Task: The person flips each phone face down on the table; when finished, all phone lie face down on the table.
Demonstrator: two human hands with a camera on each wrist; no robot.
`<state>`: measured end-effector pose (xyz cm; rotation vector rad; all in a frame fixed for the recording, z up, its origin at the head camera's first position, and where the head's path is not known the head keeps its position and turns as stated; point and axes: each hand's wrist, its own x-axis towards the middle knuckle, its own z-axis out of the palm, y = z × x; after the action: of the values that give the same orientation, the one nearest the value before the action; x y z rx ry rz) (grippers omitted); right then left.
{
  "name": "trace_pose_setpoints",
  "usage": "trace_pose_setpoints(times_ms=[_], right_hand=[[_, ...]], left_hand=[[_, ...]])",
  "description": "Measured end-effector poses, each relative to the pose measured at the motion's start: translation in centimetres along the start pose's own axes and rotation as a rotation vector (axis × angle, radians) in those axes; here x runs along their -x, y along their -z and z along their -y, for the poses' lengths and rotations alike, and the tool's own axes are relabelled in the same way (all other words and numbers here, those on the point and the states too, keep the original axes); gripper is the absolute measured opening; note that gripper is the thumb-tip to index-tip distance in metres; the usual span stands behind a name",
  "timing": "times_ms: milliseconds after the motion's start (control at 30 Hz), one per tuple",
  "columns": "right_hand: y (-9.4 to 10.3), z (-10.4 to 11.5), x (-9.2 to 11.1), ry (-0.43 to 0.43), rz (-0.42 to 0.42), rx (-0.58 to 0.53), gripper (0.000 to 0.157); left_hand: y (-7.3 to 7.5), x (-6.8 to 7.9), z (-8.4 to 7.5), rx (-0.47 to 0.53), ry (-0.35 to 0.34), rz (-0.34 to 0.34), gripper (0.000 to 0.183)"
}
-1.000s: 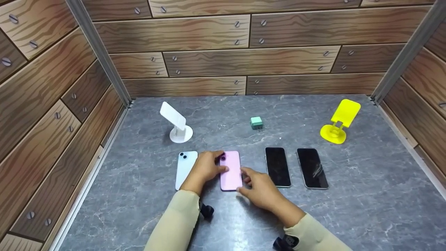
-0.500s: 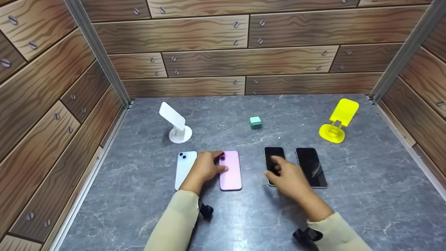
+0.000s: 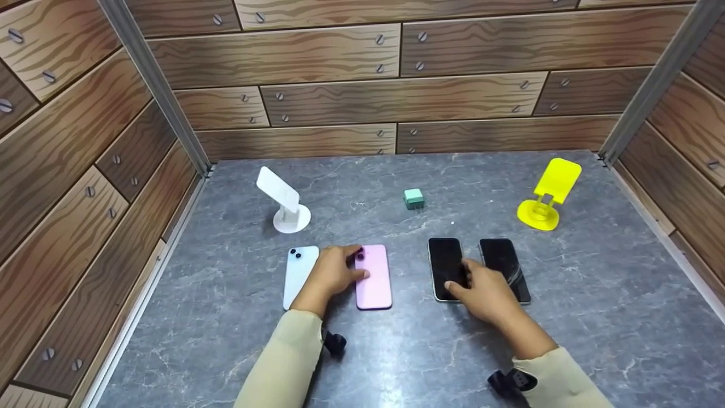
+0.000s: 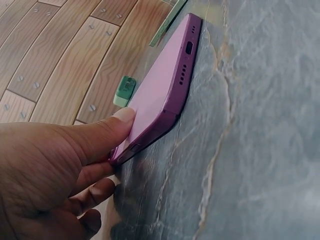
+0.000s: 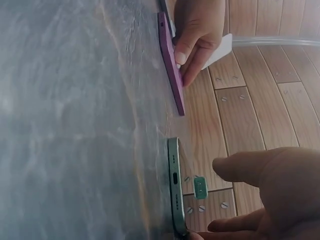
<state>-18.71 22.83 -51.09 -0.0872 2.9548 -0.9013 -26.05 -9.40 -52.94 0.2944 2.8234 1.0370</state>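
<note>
My left hand (image 3: 334,272) holds the left edge of a pink smartphone (image 3: 376,283), which lies back up; in the left wrist view the thumb rests on its back and a fingertip is at its edge. A light blue smartphone (image 3: 297,277) lies partly under that wrist in the head view. My right hand (image 3: 490,292) is over the right side of a black-screened smartphone (image 3: 443,255) with a pale green frame (image 5: 174,185). Its fingers are by the phone's edge and its thumb is apart from it. Another black-screened smartphone (image 3: 497,252) lies partly hidden behind this hand.
A white phone stand (image 3: 290,216) is at the back left, and a yellow phone stand (image 3: 539,215) at the back right. Between them sits a small green charger plug (image 3: 414,198). Wood-patterned walls (image 3: 328,102) enclose the grey marbled table (image 3: 226,340).
My right hand has left the pink smartphone's right edge and moved right to the black-screened smartphone beside it. My left hand has stayed at the pink smartphone.
</note>
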Motion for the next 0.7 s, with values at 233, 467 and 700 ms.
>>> trace_pose_setpoints(times_ms=[233, 467, 700], right_hand=[[-0.3, -0.1, 0.2, 0.000, -0.003, -0.023, 0.073], [-0.4, -0.1, 0.1, 0.018, -0.015, -0.031, 0.072], [-0.3, -0.2, 0.2, 0.020, -0.020, -0.027, 0.071]], left_hand=[[0.0, 0.1, -0.1, -0.006, 0.003, -0.003, 0.065], [-0.1, 0.2, -0.3, -0.041, 0.015, -0.012, 0.065], [-1.4, 0.7, -1.4, -0.173, -0.060, -0.126, 0.071]])
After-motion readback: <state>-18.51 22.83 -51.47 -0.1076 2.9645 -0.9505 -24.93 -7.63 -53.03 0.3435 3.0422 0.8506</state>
